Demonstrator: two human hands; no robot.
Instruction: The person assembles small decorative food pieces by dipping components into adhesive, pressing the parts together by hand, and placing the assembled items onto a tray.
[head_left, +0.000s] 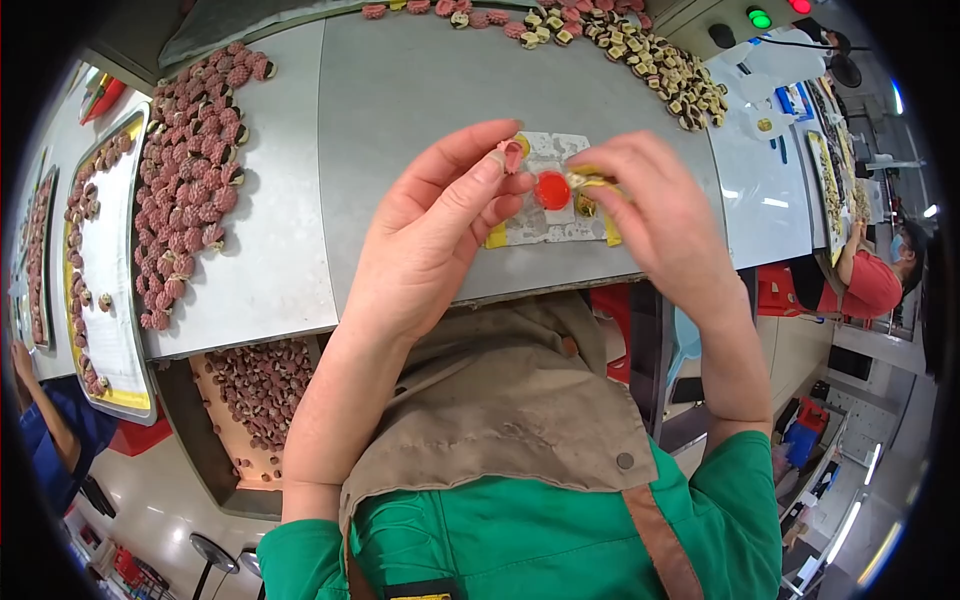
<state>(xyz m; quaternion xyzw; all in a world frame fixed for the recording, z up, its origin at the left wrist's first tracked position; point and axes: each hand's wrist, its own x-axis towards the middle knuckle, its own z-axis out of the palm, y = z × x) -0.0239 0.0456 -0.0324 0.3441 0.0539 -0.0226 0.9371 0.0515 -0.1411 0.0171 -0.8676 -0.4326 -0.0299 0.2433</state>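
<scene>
Centre frame: left hand (435,215) pinches pink piece (512,155); right hand (655,205) blurred, can't tell grip. Likely single-piece handwork; next needs steady pinch.

Surface (410,90): bare grey metal, smooth, dull satin sheen. Small pad (535,229) on it: pale, matt, rough, stained; yellow tape-like strips (497,236) at corners. Red disc (552,190): smooth, glossy, plastic-looking. Pink piece (513,155) in left grip (430,215): looks matt. Heaped pink pieces (190,170): knobbly, matt. Apron (510,400): brown cloth, matt, creased; snap (625,460) smooth, hard-looking. Shirt (540,525): green cloth, matt. Tray (143,411): smooth metal-looking rim; white liner (110,240) cloth or paper, can't tell. Floor (165,515): smooth, glossy.
</scene>
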